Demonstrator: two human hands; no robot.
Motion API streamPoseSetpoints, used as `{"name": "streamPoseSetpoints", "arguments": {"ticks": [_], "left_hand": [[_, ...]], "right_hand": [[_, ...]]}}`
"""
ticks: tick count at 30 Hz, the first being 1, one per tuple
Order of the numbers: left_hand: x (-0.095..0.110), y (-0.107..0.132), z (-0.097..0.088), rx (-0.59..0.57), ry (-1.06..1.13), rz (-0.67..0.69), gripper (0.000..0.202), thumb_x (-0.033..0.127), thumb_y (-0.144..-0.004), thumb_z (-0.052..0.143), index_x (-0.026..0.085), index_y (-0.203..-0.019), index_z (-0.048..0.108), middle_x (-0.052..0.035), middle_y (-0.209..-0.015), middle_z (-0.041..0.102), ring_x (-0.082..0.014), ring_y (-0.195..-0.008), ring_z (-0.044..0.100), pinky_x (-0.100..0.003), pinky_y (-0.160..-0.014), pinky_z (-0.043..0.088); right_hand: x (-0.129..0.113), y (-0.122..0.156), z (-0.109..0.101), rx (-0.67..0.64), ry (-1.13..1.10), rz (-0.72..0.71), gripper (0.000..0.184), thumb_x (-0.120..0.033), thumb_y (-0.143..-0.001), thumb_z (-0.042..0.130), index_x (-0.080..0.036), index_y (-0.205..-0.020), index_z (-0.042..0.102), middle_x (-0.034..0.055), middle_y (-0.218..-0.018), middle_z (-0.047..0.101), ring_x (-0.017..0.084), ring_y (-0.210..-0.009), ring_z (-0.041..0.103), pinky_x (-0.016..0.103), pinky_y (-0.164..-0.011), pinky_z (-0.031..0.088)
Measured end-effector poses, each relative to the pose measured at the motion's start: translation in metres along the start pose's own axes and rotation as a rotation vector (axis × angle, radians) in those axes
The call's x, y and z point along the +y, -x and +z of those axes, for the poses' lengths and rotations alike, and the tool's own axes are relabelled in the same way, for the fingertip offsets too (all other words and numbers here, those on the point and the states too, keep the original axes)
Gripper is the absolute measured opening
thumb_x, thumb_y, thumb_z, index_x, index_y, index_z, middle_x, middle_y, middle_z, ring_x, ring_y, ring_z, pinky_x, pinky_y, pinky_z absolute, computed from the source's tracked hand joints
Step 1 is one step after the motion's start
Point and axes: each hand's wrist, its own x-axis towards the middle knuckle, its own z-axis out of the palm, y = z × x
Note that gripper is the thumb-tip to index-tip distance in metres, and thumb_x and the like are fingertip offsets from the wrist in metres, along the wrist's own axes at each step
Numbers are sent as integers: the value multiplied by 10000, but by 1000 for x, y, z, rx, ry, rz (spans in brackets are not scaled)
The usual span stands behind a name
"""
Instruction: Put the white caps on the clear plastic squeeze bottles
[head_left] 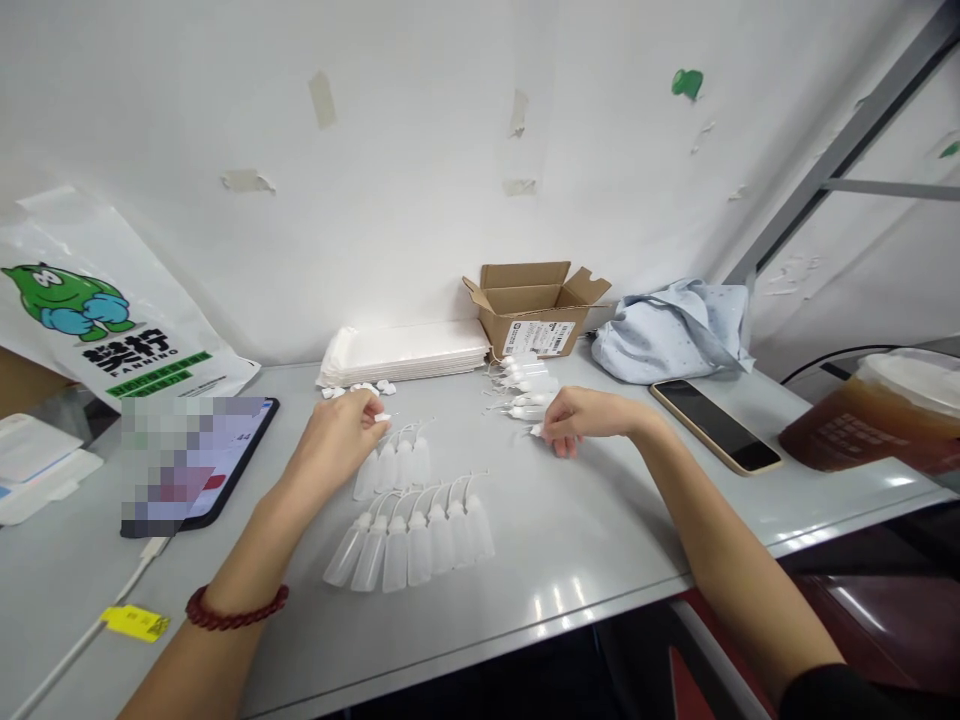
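My left hand (339, 440) is closed in a pinch on a small white cap (382, 417), just in front of a little pile of similar white caps (358, 390). My right hand (589, 415) grips a small bottle (536, 430); its white neck points left out of my fingers, and its body is mostly hidden. Several translucent squeeze bottles (418, 548) lie fanned in a front row, with thin white tubes or cords at their necks. Behind them is a shorter row of bottles (403, 463). Beyond my right hand lies another group of bottles (529, 380).
An open cardboard box (529, 335) and a flat white stack (409, 352) stand against the wall. Left are a lit phone (206, 470) with a cable and a printed bag (127, 310). Right are a blue cloth bundle (660, 330), a dark phone (716, 425) and a drink cup (862, 415).
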Motion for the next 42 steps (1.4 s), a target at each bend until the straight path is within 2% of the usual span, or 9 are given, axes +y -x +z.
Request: {"name": "streamPoseSetpoints", "arguments": {"ticks": [9,20,35,38,40,42], "left_hand": [[6,3,1,4,26,-6,162,324,-720,514,203,-806,578,-55,-802,686,-234,-820,655,-342,-767,489],[8,3,6,55,36,89,336,331,-726,476,156,-979,611,-76,-892,664,-217,-803,637,-354,-807,485],[10,5,9,27,3,151,275,304,-798,462,190,-963,651,-73,-931,649,-217,-794,621,-349,-768,484],[14,7,9,28,94,137,270,295,-799,479,193,-968,663,-59,-940,645,-202,-822,611,-331,-787,489],[19,10,10,22,177,118,263,290,-796,494,194,-973,664,-51,-951,650,-192,-839,608,-314,-786,497],[24,13,12,15,223,124,249,284,-796,502,193,-960,666,-49,-957,654,-186,-825,608,-308,-769,505]], "right_hand": [[1,-7,4,85,-21,-74,156,-226,-726,522,-118,-717,633,68,-674,688,172,-556,651,256,-533,480],[3,1,-1,-9,-27,-85,179,-256,-753,534,-116,-734,644,80,-720,711,165,-621,673,234,-558,462],[-4,8,-2,-35,-22,-102,211,-274,-785,520,-111,-732,644,86,-726,716,161,-644,672,234,-573,466],[-15,7,12,-87,-53,-149,185,-243,-788,496,-118,-740,624,74,-730,709,143,-628,666,223,-561,472],[-27,5,30,-153,-101,-188,130,-184,-757,481,-128,-734,596,47,-713,694,122,-586,653,208,-532,471],[-39,3,51,-201,-94,-228,121,-153,-726,467,-136,-651,561,12,-609,651,105,-500,617,190,-468,438]]}}
